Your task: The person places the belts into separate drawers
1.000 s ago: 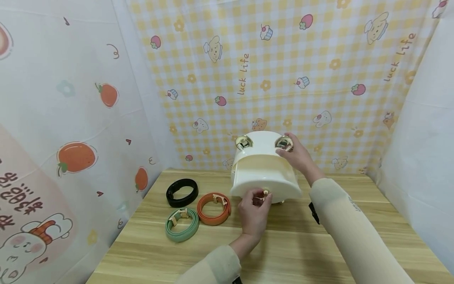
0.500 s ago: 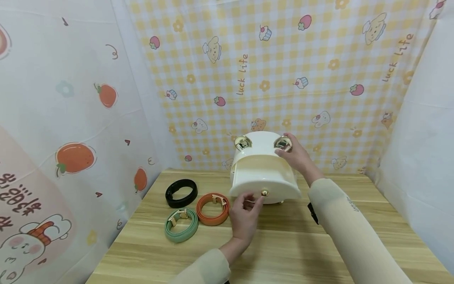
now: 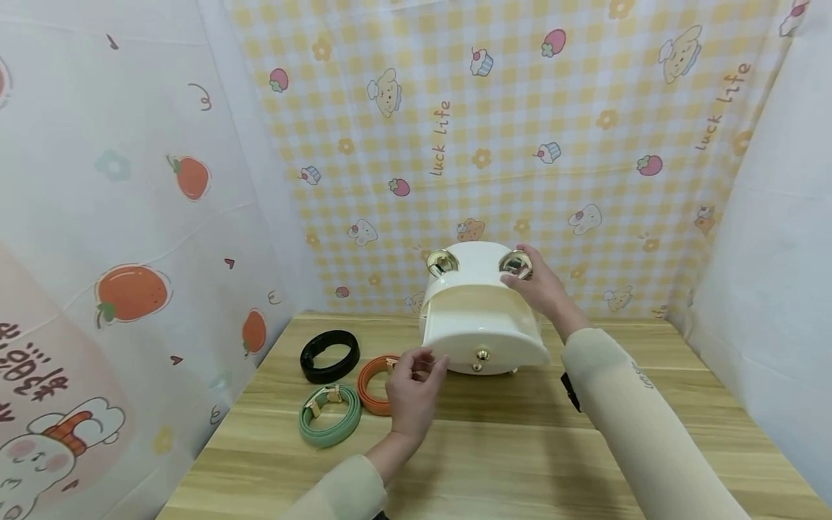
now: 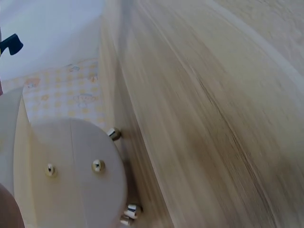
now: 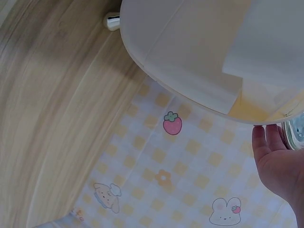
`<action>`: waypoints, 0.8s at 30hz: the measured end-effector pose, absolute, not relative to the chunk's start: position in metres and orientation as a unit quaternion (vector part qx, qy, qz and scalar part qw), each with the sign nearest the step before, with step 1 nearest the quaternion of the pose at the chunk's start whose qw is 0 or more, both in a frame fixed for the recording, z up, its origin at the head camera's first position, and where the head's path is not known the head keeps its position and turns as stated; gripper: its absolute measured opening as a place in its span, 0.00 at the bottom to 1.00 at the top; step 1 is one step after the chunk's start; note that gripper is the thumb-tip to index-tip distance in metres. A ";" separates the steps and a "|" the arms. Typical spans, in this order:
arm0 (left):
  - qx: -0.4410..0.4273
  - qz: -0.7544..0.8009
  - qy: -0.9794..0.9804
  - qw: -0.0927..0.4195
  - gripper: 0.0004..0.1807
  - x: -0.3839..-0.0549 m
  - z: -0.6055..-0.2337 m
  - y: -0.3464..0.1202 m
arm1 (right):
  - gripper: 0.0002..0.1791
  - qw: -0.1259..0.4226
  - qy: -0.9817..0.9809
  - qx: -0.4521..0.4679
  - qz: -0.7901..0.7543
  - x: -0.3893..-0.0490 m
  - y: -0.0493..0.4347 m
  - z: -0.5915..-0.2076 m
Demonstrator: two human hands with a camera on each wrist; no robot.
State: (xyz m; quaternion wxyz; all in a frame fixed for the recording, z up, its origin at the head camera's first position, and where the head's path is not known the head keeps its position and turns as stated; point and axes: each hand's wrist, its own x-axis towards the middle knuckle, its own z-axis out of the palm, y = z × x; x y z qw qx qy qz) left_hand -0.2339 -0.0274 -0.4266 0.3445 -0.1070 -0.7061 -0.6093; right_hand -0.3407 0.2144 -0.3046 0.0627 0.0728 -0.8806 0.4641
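Observation:
A white storage box point(image 3: 479, 257) with a rounded top stands at the back of the table, a gold disc point(image 3: 443, 263) on each upper corner. Its upper drawer point(image 3: 484, 318) is pulled out towards me; below the gold drawer knob point(image 3: 483, 355) shows a second, smaller-looking knob point(image 3: 477, 367). My right hand point(image 3: 544, 287) grips the box's upper right corner around the right gold disc, thumb in front. My left hand point(image 3: 413, 397) is off the knob, at the lower left of the drawer front, its fingers loosely bent and holding nothing. It hides part of a coiled orange belt point(image 3: 365, 386).
Left of the box, a black belt point(image 3: 328, 375) and a green belt point(image 3: 331, 438) lie coiled beside the orange one. A checked cloth point(image 3: 364, 144) hangs close behind the box. Gold feet point(image 4: 133, 211) hold the box off the wooden table point(image 3: 520, 462).
My left hand has let go of the drawer knob and moved left, towards the orange belt. The drawer stays pulled out. My right hand keeps its grip on the corner.

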 end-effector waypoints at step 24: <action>-0.038 -0.539 -0.814 0.214 0.31 -0.251 -0.428 -0.170 | 0.44 0.061 -0.880 0.064 0.467 -0.342 0.213 -0.305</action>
